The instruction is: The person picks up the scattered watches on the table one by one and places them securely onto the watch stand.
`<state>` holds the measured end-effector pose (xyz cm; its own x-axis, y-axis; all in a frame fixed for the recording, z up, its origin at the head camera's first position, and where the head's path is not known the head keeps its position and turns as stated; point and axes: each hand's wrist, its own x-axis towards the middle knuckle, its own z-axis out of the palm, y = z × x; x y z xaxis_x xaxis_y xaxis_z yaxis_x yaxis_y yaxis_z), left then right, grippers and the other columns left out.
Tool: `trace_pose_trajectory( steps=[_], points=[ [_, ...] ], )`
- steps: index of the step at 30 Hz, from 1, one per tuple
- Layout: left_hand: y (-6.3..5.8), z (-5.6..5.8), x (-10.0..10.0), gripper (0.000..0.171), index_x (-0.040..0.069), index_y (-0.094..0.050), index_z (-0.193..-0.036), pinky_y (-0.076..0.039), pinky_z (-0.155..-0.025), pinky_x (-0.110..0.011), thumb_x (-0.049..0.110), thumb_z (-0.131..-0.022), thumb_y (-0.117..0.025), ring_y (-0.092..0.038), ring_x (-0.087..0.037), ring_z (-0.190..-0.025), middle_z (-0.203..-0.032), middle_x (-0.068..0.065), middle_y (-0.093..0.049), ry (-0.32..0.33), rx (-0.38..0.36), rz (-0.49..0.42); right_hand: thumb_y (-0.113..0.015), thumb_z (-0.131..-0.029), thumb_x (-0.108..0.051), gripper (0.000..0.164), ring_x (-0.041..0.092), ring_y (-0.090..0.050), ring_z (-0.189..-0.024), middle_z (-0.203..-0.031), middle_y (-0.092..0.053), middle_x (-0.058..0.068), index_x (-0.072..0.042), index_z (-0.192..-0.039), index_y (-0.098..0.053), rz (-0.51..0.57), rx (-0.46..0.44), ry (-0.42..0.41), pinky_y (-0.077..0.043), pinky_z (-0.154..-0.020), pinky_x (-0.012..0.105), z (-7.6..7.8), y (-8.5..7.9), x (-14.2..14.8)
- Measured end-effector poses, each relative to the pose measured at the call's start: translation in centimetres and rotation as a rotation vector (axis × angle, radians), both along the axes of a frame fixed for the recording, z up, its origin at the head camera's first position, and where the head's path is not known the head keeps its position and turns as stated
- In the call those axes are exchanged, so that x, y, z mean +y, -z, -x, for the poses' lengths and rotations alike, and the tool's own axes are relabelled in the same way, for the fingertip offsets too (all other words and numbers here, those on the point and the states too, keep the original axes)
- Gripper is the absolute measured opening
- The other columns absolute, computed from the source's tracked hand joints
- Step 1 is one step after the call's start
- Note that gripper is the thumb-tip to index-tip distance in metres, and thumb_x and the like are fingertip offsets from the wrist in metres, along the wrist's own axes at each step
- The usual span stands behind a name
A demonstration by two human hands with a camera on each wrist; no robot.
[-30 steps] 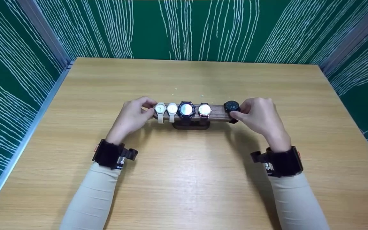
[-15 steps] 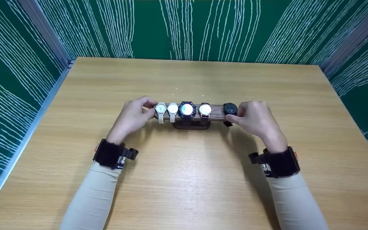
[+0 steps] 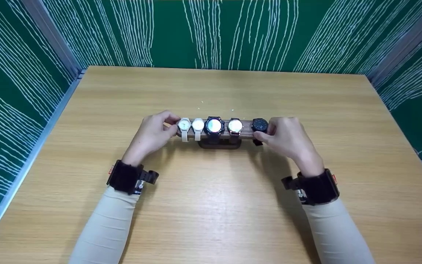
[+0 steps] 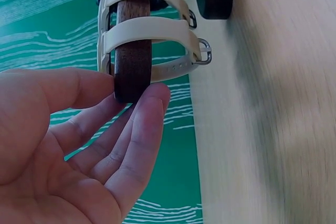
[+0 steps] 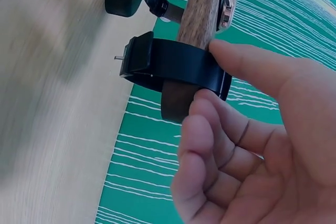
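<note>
A dark wooden watch stand [image 3: 246, 132] holds a row of wristwatches on its bar. At its left end my left hand [image 3: 155, 132] pinches the bar tip between thumb and fingers, beside two white-strapped watches [image 4: 152, 29]. My right hand [image 3: 288, 137] pinches a black watch [image 3: 259, 125] whose closed strap [image 5: 184, 64] loops round the right end of the bar. In the right wrist view the thumb lies at the strap's upper edge and the fingers curl close by the bar's end. A large dark watch [image 3: 214, 125] and a brown-strapped watch [image 3: 235, 126] sit mid-bar.
The stand's rounded base [image 3: 219, 144] rests on a light wooden table [image 3: 211, 205]. Small white specks [image 3: 232, 110] lie behind the stand. Green walls with white lines [image 3: 255, 33] rise at the back and sides.
My right hand has slid the black watch leftward along the bar from its right end, nearer the brown-strapped watch. The left hand has stayed at the left end.
</note>
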<state>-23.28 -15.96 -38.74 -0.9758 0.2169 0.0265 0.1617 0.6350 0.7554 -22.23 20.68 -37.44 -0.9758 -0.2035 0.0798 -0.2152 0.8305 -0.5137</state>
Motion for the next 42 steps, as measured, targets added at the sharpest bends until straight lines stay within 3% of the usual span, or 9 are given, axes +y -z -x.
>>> trace_pose_trajectory(
  steps=[11, 21, 42],
  points=[
    [0.1, 0.0, 0.1, 0.026, 0.007, -0.069, -0.131, -0.059, -0.083, -0.037, 0.011, -0.105, -0.063, -0.073, -0.024, -0.098, -0.126, -0.011, -0.071, -0.003, -0.015, -0.009, -0.080, -0.096, -0.032, 0.034, 0.018, -0.055, -0.053, -0.069, -0.066, 0.006, -0.009, -0.076, -0.063, 0.033, -0.021, -0.004, -0.045, -0.047, 0.028, -0.2, 0.3, -0.6],
    [-0.1, -0.1, 0.1, 0.028, 0.006, -0.069, -0.131, -0.061, -0.088, -0.039, 0.012, -0.104, -0.064, -0.075, -0.027, -0.103, -0.128, -0.013, -0.073, -0.014, 0.000, 0.007, -0.081, -0.095, -0.035, 0.041, 0.016, -0.050, -0.052, -0.061, -0.058, 0.001, -0.012, -0.069, -0.059, 0.014, -0.018, -0.001, -0.041, -0.050, 0.029, -0.3, 0.4, -1.0],
    [-0.1, 0.0, 0.1, 0.029, 0.006, -0.069, -0.132, -0.061, -0.085, -0.038, 0.011, -0.104, -0.064, -0.075, -0.025, -0.100, -0.128, -0.012, -0.072, -0.017, -0.014, 0.000, -0.081, -0.095, -0.030, 0.035, 0.017, -0.055, -0.056, -0.067, -0.064, 0.004, -0.010, -0.072, -0.063, 0.014, -0.033, 0.029, -0.046, -0.049, 0.028, -0.5, 0.4, -1.6]
  ],
)
